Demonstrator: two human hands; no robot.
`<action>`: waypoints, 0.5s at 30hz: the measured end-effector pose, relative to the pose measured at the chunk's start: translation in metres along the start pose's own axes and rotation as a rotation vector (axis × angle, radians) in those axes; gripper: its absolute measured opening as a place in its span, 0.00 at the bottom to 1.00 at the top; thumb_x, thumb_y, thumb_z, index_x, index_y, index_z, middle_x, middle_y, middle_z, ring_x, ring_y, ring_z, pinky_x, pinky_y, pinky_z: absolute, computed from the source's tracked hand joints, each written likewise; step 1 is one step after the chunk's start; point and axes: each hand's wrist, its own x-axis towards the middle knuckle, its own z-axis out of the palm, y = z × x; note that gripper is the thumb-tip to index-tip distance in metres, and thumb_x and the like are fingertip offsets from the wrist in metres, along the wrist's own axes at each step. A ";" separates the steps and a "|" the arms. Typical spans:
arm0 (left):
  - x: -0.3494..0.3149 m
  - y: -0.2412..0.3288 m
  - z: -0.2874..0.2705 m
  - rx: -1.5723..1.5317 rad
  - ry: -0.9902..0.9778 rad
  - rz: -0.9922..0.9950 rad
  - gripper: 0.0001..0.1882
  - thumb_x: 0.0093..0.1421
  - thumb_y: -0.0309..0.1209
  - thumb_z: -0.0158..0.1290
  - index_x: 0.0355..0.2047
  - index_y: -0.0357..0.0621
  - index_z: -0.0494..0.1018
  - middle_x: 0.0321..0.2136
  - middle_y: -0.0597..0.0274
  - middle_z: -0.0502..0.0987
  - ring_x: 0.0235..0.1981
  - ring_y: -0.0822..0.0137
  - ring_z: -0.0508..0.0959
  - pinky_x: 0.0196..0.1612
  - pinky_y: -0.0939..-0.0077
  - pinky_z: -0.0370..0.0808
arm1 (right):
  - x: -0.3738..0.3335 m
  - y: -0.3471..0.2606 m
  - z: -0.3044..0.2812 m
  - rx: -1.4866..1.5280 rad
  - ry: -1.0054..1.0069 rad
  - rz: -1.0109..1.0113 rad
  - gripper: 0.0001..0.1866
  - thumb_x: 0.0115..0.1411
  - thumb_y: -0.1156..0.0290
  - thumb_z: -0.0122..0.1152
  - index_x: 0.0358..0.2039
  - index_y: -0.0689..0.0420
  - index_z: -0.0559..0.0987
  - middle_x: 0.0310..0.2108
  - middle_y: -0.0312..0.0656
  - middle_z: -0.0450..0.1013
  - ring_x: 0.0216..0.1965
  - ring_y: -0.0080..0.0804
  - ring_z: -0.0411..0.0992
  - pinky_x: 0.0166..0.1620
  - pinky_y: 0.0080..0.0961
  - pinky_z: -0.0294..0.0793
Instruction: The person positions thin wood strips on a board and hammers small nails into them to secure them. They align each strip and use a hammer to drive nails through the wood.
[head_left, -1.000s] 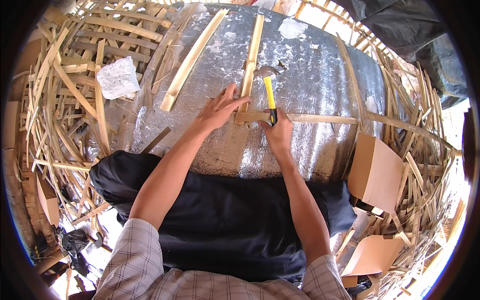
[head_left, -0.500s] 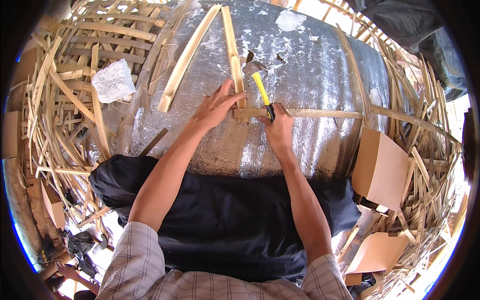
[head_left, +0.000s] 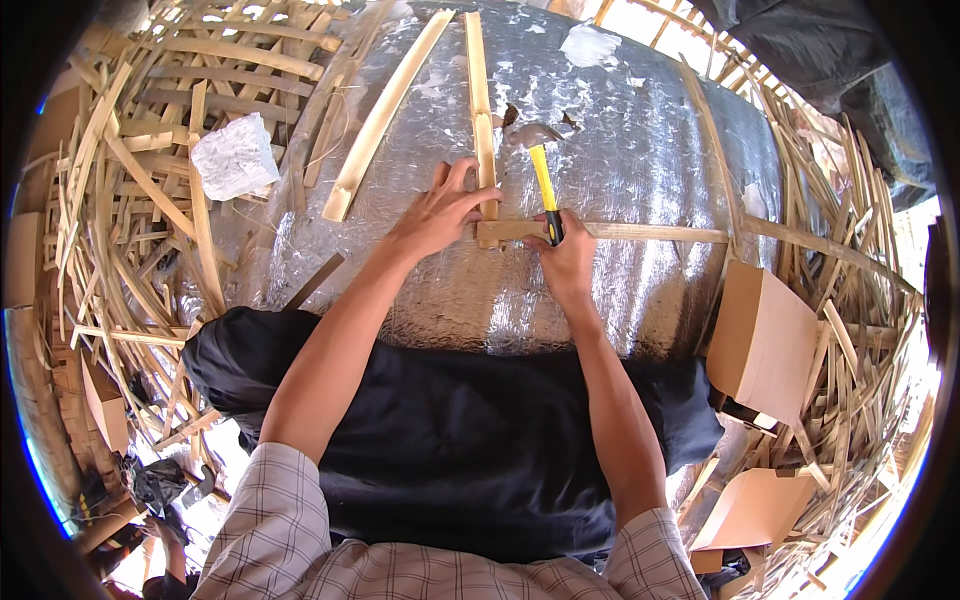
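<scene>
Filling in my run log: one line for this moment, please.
left hand: pressing crossed bamboo strips | right hand: gripping yellow-handled hammer | surface: silver foil sheet

A craft workshop: piles of bamboo strips lie all around, with cardboard boxes beside them.

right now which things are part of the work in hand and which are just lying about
In use: yellow-handled hammer in right hand; upright bamboo strip under left hand; crosswise bamboo strip.

Lying about: crumpled white plastic; brown cardboard boxes; loose curved bamboo slat.
</scene>
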 end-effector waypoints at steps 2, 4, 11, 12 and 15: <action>0.000 0.000 -0.001 -0.010 0.005 0.006 0.21 0.66 0.29 0.61 0.57 0.69 0.78 0.65 0.63 0.59 0.65 0.52 0.66 0.61 0.53 0.81 | -0.001 0.001 0.003 -0.025 0.022 -0.027 0.19 0.46 0.77 0.83 0.38 0.63 0.83 0.34 0.46 0.81 0.33 0.37 0.80 0.39 0.35 0.79; -0.001 0.002 -0.002 -0.013 0.005 0.005 0.22 0.65 0.29 0.61 0.57 0.69 0.78 0.66 0.64 0.59 0.65 0.52 0.65 0.62 0.53 0.80 | -0.001 0.004 0.002 -0.032 0.023 -0.035 0.19 0.46 0.77 0.83 0.38 0.63 0.83 0.34 0.46 0.81 0.33 0.37 0.80 0.39 0.35 0.79; -0.003 -0.003 0.005 -0.011 0.072 0.064 0.23 0.63 0.26 0.62 0.56 0.67 0.78 0.68 0.64 0.60 0.65 0.51 0.66 0.65 0.55 0.78 | 0.003 -0.002 -0.003 -0.039 -0.043 -0.012 0.18 0.46 0.79 0.82 0.38 0.65 0.83 0.35 0.50 0.80 0.36 0.44 0.81 0.41 0.39 0.80; -0.004 -0.004 0.006 -0.014 0.069 0.075 0.23 0.63 0.26 0.62 0.56 0.66 0.78 0.68 0.65 0.60 0.64 0.51 0.66 0.65 0.55 0.78 | 0.003 -0.003 -0.004 -0.039 -0.052 0.005 0.18 0.46 0.79 0.82 0.38 0.65 0.83 0.35 0.50 0.80 0.36 0.44 0.81 0.41 0.39 0.80; -0.004 -0.005 0.006 -0.011 0.070 0.092 0.24 0.62 0.25 0.62 0.56 0.66 0.78 0.68 0.67 0.61 0.63 0.51 0.67 0.64 0.56 0.78 | 0.003 -0.004 -0.005 -0.042 -0.054 0.020 0.18 0.46 0.79 0.82 0.37 0.65 0.83 0.36 0.49 0.81 0.37 0.43 0.81 0.42 0.39 0.80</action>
